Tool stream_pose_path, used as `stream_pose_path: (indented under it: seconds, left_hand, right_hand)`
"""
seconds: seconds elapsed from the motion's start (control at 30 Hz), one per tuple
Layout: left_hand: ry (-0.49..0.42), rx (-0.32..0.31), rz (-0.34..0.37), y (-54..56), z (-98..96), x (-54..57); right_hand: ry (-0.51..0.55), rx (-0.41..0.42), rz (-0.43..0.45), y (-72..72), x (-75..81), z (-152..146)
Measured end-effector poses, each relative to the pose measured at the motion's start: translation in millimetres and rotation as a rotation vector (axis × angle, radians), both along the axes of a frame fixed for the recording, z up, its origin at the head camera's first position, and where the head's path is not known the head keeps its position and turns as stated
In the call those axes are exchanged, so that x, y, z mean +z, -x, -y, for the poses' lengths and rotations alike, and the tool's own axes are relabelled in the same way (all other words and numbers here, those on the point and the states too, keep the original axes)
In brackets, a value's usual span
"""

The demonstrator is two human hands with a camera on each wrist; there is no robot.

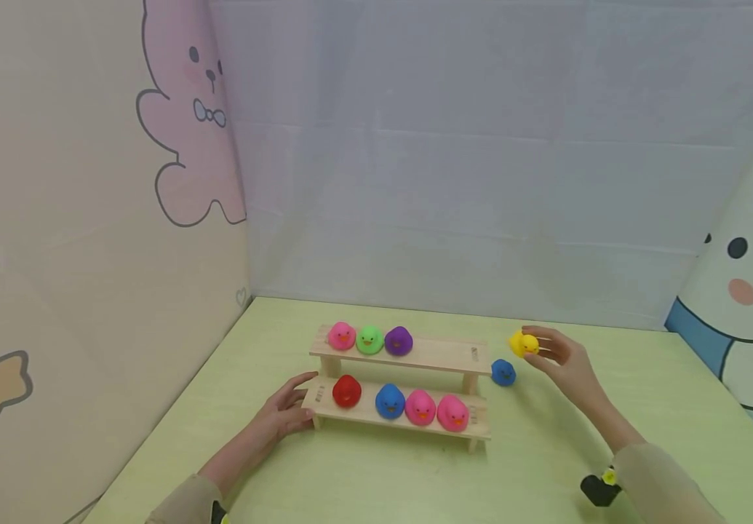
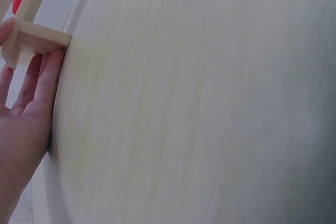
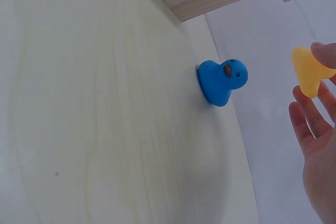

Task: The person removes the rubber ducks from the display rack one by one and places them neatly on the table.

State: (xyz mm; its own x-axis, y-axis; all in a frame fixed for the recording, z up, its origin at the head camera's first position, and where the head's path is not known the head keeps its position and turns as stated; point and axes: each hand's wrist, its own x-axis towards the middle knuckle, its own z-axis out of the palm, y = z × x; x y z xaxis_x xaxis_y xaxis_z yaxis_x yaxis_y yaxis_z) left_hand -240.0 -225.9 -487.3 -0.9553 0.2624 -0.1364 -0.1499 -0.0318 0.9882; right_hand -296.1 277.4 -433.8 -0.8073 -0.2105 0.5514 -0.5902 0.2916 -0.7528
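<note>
Head view: right hand (image 1: 569, 367) pinching the yellow duck (image 1: 522, 343) above the table (image 1: 383, 480), right of the rack (image 1: 441, 354) and near a blue duck (image 1: 503, 372); left hand (image 1: 279, 415), well apart, clasping the rack's lower left end.

Soft, faintly shadowed light, dimmer in wrist views

No readable text anywhere tbh. Closest thing: small dark marks on two-step wooden shelf (image 1: 438, 352), way too blurry to make out any letters or numbers. Upper step has one, call it top mark (image 1: 474, 354), toward 2 o'clock from shelf's middle. Lower step (image 1: 367, 405) has two: left mark (image 1: 320, 393) at 9 o'clock, right mark (image 1: 473, 415) around 4 o'clock. Can't tell if print or brand. Wrist views: nothing legible either.
</note>
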Motion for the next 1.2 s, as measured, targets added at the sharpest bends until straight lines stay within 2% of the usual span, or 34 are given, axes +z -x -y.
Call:
stream_pose_path:
  seconds: [0.27, 0.4, 0.63, 0.87, 1.07, 1.2]
  left_hand:
    - [0.016, -0.001, -0.001, -1.4, -0.4, 0.6]
    - [0.018, -0.002, -0.002, -1.9, -0.4, 0.7]
    - [0.007, -0.007, 0.000, -2.3, -0.3, 0.4]
    - [0.016, -0.013, -0.005, -2.0, -0.2, -0.5]
    - [0.019, -0.013, -0.010, -2.5, -0.2, 2.0]
    - [0.006, -0.018, -0.021, -2.4, 0.2, 3.3]
  right_hand:
    - [-0.117, -0.094, 0.054, -1.4, -18.0, -17]
    - [-0.185, -0.113, 0.092, -3.9, -25.6, -25]
    - [-0.273, -0.095, 0.170, -4.7, -39.6, -38]
    - [-0.267, -0.050, 0.280, -7.0, -47.2, -48]
    - [-0.248, -0.008, 0.393, -2.7, -47.5, -53]
    - [-0.252, 0.002, 0.430, -0.6, -48.0, -54]
